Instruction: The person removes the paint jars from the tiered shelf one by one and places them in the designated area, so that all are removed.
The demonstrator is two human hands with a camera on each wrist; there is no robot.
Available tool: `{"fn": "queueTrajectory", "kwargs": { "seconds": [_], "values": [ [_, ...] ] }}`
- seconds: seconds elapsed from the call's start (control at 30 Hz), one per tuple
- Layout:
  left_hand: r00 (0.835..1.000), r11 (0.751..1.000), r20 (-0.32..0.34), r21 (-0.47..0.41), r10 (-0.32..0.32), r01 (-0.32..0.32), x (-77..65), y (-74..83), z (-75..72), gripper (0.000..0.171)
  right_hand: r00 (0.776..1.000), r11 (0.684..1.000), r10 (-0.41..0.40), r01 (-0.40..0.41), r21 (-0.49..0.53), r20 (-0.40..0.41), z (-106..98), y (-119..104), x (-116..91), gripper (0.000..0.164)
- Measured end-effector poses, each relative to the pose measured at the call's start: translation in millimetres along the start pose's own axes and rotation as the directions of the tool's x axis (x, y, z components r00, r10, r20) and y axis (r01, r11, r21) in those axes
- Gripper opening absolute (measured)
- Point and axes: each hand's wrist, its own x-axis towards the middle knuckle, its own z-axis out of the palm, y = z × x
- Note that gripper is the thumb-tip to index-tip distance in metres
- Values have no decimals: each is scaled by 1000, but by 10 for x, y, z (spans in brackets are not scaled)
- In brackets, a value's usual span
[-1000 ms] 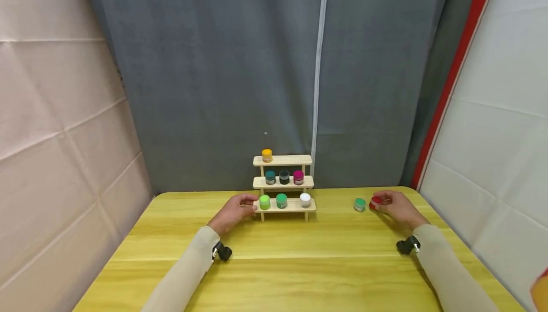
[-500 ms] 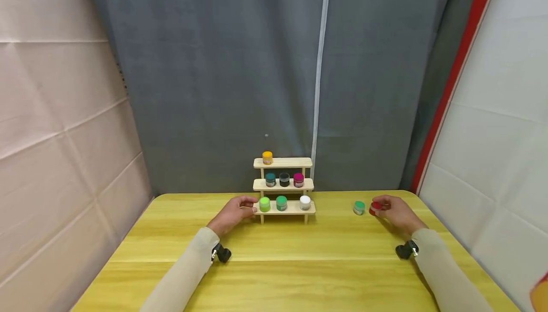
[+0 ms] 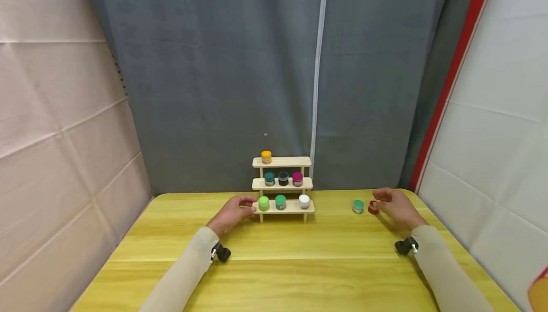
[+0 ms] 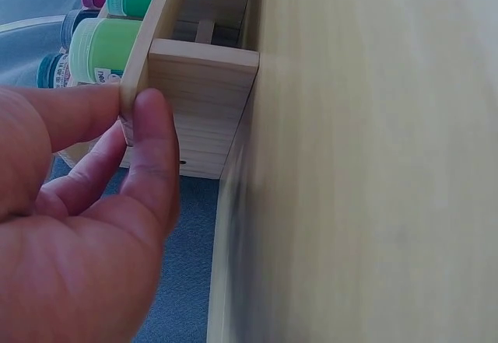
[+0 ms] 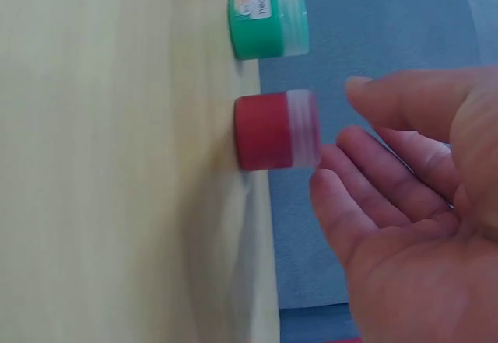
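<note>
A small three-tier wooden stand (image 3: 281,161) holds paint jars. My left hand (image 3: 233,213) pinches the left end of its lowest shelf (image 4: 134,86) between thumb and fingers, beside a light green jar (image 3: 263,203). On that same shelf are a green jar (image 3: 280,202) and a white jar (image 3: 304,201). To the right, a red paint jar (image 5: 264,131) stands upright on the table, with another green jar (image 5: 257,28) at its left. Close over the red jar's lid is my right hand (image 3: 397,207), its thumb and fingers spread apart and nothing between them.
Teal (image 3: 269,179), black (image 3: 283,179) and magenta (image 3: 297,179) jars fill the middle shelf; a yellow jar (image 3: 266,157) is on top. A grey curtain (image 3: 205,88) hangs behind the wooden table (image 3: 274,274). White cloth walls (image 3: 501,126) flank both sides.
My right fingers, earlier around the red jar, have let go and lifted slightly off it. The jar stays standing by the green one. My left hand keeps its hold on the stand.
</note>
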Motion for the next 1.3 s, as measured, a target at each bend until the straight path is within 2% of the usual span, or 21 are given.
{"fn": "queueTrajectory", "kwargs": {
  "seconds": [0.13,0.3,0.6,1.3],
  "values": [
    [1000,1000,-3,1,-6,6,-1,-6,-1,38,999,1000,-3,3,13,-34,-27,-114,-1,48],
    [1000,1000,5,-3,-5,5,-10,-15,-8,39,994,998,-58,59,8,-95,-39,-262,4,47],
    [1000,1000,21,-12,5,-4,-25,-7,-27,42,988,996,-80,84,30,-134,20,-451,60,51],
    [999,1000,43,5,19,-19,-16,6,-11,44,985,977,-135,150,150,-108,173,-940,225,51]
  ]
}}
